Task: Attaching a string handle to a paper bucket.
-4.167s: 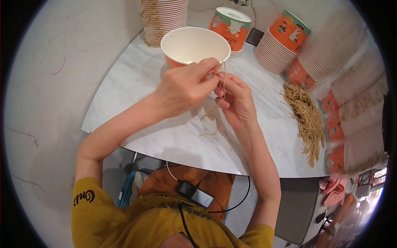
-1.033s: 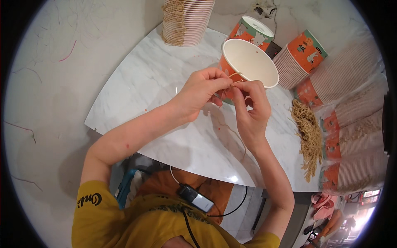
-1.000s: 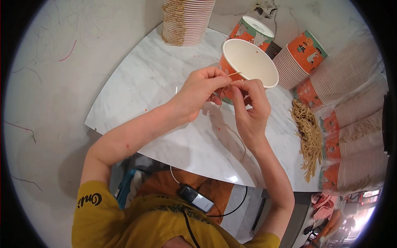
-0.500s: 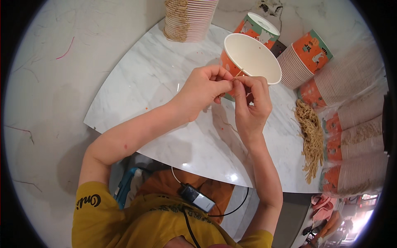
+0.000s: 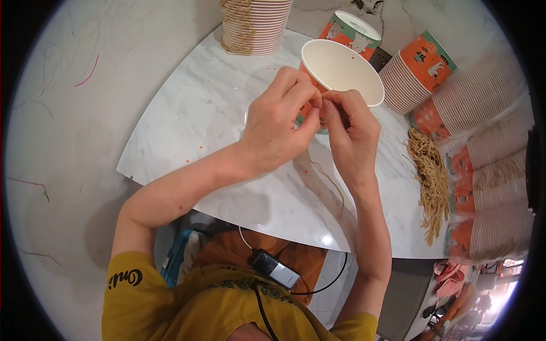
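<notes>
A marbled worktop (image 5: 165,139) is carrying a printed paper tub (image 5: 344,65) toward its far edge. The left hand (image 5: 278,119) and right hand (image 5: 355,133) are meeting at the tub's near side, fingertips bunching; I cannot tell what they are grasping. A twine bundle (image 5: 430,184) is lying near the right edge, a loose strand (image 5: 328,177) toward the front edge.

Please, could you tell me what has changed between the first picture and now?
The open paper bowl has moved right, now hiding more of the upside-down paper bowl behind it. The left hand and right hand still meet at the fingertips; whether they still pinch twine is hidden. Below them, a longer strand of twine now shows. The twine bundle stayed in place.
</notes>
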The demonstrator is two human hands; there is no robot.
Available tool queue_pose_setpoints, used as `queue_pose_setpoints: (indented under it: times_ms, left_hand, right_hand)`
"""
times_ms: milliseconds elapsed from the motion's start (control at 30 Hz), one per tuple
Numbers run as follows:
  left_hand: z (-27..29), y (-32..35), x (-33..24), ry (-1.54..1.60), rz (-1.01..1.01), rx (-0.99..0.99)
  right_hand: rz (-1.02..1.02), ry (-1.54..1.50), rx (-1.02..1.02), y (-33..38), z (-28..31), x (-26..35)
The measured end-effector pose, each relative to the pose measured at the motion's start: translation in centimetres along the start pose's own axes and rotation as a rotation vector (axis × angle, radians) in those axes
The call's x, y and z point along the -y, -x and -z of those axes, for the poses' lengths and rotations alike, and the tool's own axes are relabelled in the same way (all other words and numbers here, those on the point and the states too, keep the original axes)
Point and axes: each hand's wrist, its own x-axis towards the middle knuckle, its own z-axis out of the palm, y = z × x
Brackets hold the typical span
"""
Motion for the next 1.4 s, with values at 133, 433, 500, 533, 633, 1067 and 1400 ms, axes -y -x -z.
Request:
queue_pose_setpoints:
  times_ms: [133,433,500,533,633,1067,1400]
  left_hand:
    - [-0.3,-0.3,0.6,0.043,-0.119,-0.003]
    - [-0.2,-0.3,1.0,0.002,-0.156,0.047]
    - [0.1,-0.2,1.1,-0.029,-0.172,0.060]
    - [0.2,-0.2,1.1,-0.059,-0.184,0.072]
    - [0.2,-0.3,0.6,0.098,-0.066,0.081]
    - [1.0,-0.9,0.4,0.549,0.474,0.145]
    - [1.4,-0.8,-0.7,0.683,0.579,0.201]
  right_hand:
    - [0.026,0.091,0.047,0.1,0.5,0.3]
    - [0.102,0.223,0.098,0.1,1.3,0.0]
    - [0.117,0.267,0.100,0.2,1.2,0.1]
    - [0.122,0.283,0.104,0.3,1.2,0.2]
    - [0.125,0.298,0.111,0.4,1.2,0.3]
    - [0.094,-0.015,-0.048,1.9,1.0,0.0]
    - [0.185,0.139,-0.168,2.5,-0.1,-0.1]
